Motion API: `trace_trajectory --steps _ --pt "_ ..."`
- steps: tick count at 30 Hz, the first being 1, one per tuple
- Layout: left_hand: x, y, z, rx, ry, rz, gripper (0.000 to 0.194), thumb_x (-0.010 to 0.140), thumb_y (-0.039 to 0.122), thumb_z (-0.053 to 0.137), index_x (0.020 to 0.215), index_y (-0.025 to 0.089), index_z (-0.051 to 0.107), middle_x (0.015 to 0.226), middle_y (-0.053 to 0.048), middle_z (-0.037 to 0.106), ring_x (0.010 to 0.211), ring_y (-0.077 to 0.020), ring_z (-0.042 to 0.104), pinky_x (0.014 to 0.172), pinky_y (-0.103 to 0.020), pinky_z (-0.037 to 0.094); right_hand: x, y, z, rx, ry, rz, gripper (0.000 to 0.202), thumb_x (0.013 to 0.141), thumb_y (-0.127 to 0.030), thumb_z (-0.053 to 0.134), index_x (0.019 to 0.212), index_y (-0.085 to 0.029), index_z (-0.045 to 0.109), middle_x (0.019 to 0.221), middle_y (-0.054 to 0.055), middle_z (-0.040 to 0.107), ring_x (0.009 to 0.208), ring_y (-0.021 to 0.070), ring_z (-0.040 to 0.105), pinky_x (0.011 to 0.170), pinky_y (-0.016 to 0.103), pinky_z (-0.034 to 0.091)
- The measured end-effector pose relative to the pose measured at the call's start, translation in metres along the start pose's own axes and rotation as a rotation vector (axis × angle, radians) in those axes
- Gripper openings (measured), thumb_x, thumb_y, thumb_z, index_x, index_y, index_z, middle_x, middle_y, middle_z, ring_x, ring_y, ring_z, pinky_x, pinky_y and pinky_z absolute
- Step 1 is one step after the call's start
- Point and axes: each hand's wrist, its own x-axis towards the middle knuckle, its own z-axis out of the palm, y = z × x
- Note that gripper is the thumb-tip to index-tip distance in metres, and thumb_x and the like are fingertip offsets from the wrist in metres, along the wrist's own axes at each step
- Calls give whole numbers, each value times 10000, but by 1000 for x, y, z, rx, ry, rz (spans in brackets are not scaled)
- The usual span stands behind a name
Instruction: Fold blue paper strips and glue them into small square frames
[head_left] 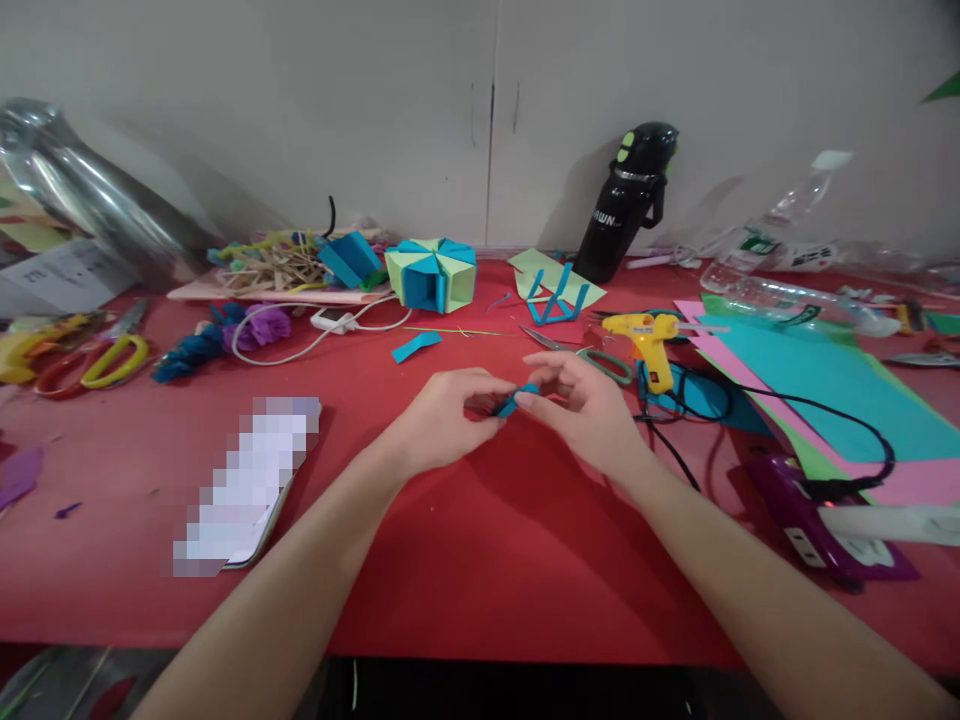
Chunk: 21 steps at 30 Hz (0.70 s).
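Note:
Between my two hands, over the middle of the red table, is a small blue paper piece [514, 400]. My left hand [457, 415] pinches its left end between thumb and fingers. At its right end, the thumb and fingers of my right hand [577, 405] are closed on it. A flat blue paper strip [417, 346] lies beyond my left hand. Farther back stand a blue and pale-green folded paper form [433, 275] and a blue paper frame [556, 300] with upright strips.
A yellow glue gun [652, 345] and green-handled scissors [604, 365] lie beyond my right hand. Coloured sheets [847, 370] and a purple power strip [817, 520] are right, a phone [255, 480] left. A black bottle [626, 205] stands at the back.

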Motion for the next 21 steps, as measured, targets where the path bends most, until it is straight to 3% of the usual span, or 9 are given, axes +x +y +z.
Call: trace_trajectory --steps 6,12,21 --pt "-1 -5 -10 177 89 85 190 817 122 657 983 214 673 954 -2 732 873 -152 684 837 -307 560 1 -3 -7 -221 -4 -137 50 858 -269 750 899 -243 746 899 21 741 828 177 676 771 327 556" --pt "-1 -11 -25 316 167 305 112 889 169 666 990 214 685 1058 -31 724 990 -171 659 912 -331 519 2 -5 -8 -165 104 -208 68 842 -253 774 900 -234 744 888 17 728 814 168 675 760 324 557" --pt "1 -12 -20 302 190 365 40 900 166 683 914 200 670 989 -23 704 916 -140 645 835 -270 525 0 -9 -5 -175 147 -303 51 854 -220 764 896 -238 739 886 17 725 820 164 671 740 318 559"
